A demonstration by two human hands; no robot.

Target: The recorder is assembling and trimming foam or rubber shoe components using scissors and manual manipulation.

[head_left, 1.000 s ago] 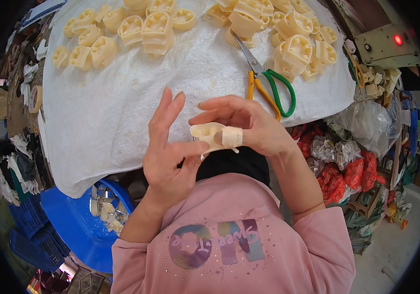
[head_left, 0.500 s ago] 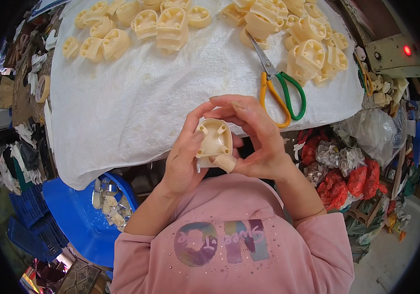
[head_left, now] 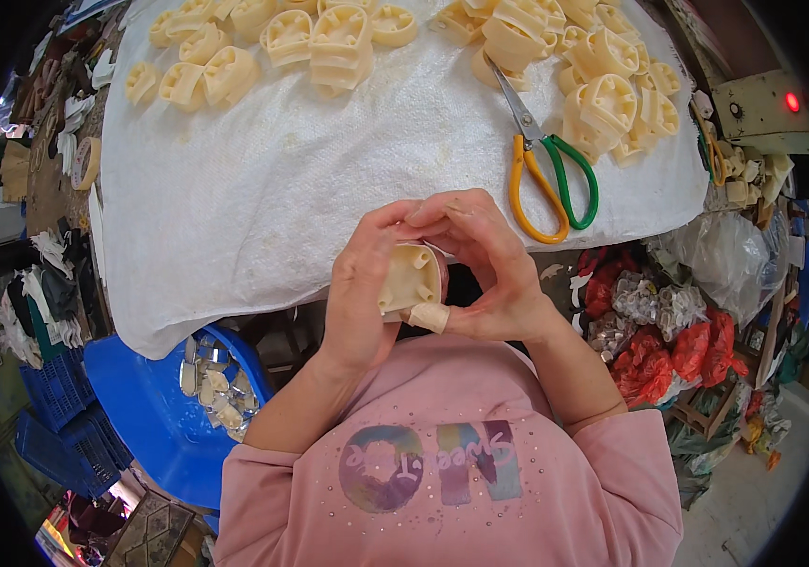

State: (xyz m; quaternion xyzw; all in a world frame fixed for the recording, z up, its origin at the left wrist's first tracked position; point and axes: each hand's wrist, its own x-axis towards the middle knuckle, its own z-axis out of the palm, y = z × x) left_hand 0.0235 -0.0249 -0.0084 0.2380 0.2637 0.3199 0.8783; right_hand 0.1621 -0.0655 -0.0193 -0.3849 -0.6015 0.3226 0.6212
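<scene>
Your left hand (head_left: 364, 288) and right hand (head_left: 487, 269) are both closed around one cream plastic moulded part (head_left: 411, 279), held close to your chest just below the near edge of the white cloth (head_left: 329, 161) that covers the table. The part's hollow, ribbed side faces up toward you. Your left fingers wrap its left side; your right fingertips meet the left ones over its top edge, and your right thumb, wrapped in beige tape (head_left: 430, 317), presses its lower right corner. On the cloth, well apart from your hands, lie scissors (head_left: 546, 156) with one yellow and one green handle, blades shut. Heaps of similar cream parts (head_left: 603, 85) lie along the far edge. A blue tub (head_left: 154, 416) holding small pale pieces stands below the table at your left.
</scene>
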